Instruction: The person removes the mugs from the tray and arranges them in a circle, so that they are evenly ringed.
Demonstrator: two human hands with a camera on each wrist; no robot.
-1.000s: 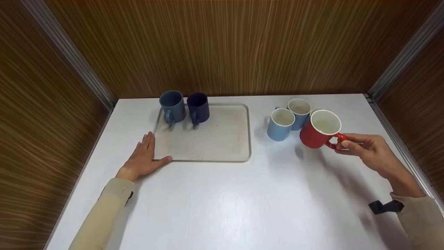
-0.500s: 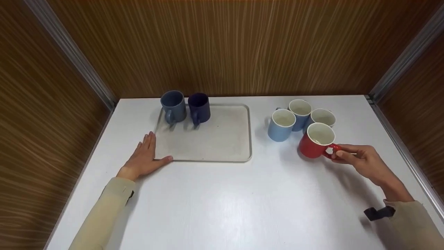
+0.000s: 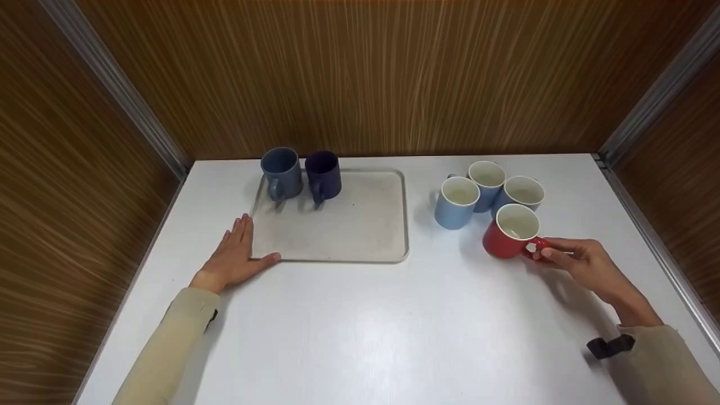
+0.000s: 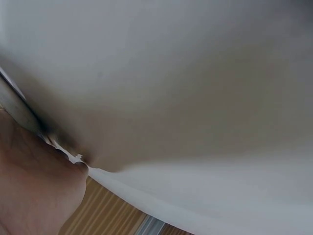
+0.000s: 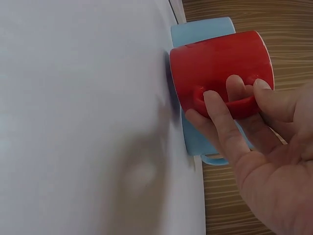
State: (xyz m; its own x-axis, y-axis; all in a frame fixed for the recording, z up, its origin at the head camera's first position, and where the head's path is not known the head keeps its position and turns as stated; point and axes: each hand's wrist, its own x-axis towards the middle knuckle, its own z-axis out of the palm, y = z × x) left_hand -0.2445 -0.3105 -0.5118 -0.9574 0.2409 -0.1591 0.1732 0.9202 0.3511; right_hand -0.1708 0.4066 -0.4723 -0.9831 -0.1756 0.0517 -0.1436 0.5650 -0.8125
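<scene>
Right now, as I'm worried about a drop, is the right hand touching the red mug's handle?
Touching. The right wrist view shows the right hand gripping the red mug by its handle, with a fingertip through the loop.

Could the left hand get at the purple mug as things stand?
Probably yes: the left hand rests at the tray, gripping no mug, and nothing stands between it and the purple mug.

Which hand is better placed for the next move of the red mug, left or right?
Probably the right hand: it holds the red mug by its handle. The left hand is spread at the near left corner of the tray, well away from the mug.
</scene>
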